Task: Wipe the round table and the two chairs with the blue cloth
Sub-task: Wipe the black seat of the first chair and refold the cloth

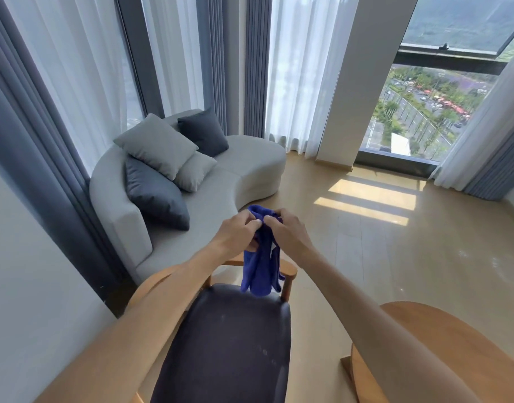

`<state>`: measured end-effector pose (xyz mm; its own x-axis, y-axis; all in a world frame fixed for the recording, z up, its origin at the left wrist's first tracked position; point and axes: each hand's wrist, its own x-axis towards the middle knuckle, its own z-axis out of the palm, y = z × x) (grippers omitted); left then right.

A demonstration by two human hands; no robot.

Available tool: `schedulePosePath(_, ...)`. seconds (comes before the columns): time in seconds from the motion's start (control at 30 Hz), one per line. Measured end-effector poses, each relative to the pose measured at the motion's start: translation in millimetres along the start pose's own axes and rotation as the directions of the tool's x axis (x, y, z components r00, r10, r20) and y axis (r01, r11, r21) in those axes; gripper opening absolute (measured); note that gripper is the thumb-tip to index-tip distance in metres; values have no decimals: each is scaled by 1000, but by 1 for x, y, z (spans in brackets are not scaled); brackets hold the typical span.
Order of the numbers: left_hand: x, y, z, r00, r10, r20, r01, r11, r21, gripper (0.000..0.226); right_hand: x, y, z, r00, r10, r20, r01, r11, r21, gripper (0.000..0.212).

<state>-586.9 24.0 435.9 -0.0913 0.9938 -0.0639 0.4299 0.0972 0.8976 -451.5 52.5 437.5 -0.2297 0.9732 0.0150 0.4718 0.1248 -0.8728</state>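
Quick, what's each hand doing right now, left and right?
Left hand: grips the blue cloth near its top.
Right hand: pinches the same cloth at the top.

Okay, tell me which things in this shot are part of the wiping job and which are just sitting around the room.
Part of the job:
blue cloth, gripped by the left hand and the right hand
chair with dark seat
round table, only partly in view

Just in the room:
grey sofa
cushions
curtains
window
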Motion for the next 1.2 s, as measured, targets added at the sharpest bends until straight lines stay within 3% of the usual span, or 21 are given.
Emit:
schedulePosePath(0.07,-1,-1,-4,997,-1,76,7,997,-82,23,-3,2,-7,999,-26,22,25,999,27,17)
schedulePosePath(0.13,-3,-5,-7,994,57,95,-51,997,-60,35,-6,6,-12,996,-79,40,79,997,-11,34)
schedulePosePath(0.23,-2,-9,-10,988,140,64,-140,990,-2,48,-5,10,-16,993,-117,4,117,992,-37,36)
schedulePosePath(0.33,0,-16,-17,976,217,4,-216,969,118,40,-5,13,-20,994,-111,2,111,994,-7,30)
schedulePosePath(0.43,2,-28,-25,982,176,-70,-168,979,113,32,-11,19,-25,988,-121,93,111,988,110,33)
schedulePosePath(0.5,3,-37,-31,992,105,74,-110,992,68,51,-15,23,-28,979,-132,158,101,977,189,37)
schedulePosePath(0.6,-2,-52,-29,929,-7,369,-23,997,77,64,-19,28,-30,978,-97,183,43,959,280,38)
schedulePosePath(0.7,-6,-65,-20,939,-18,344,-1,999,55,51,-19,31,-32,982,-40,186,-29,936,350,38)
schedulePosePath(0.8,-6,-67,-18,943,6,333,-16,999,30,40,-14,35,-34,981,-25,192,-13,981,195,47)
schedulePosePath(0.9,-4,-65,-24,954,36,297,-96,978,188,34,-9,41,-35,951,-34,308,65,994,-91,69)
schedulePosePath(1.03,0,-65,-30,923,161,350,-310,849,427,35,-12,49,-15,924,-48,380,221,877,-427,85)
schedulePosePath(1.1,2,-66,-31,899,176,400,-374,783,496,37,-15,52,6,911,-69,406,281,826,-489,83)
schedulePosePath(1.2,1,-69,-27,872,203,446,-438,732,522,46,-19,58,38,899,-90,429,294,850,-437,73)
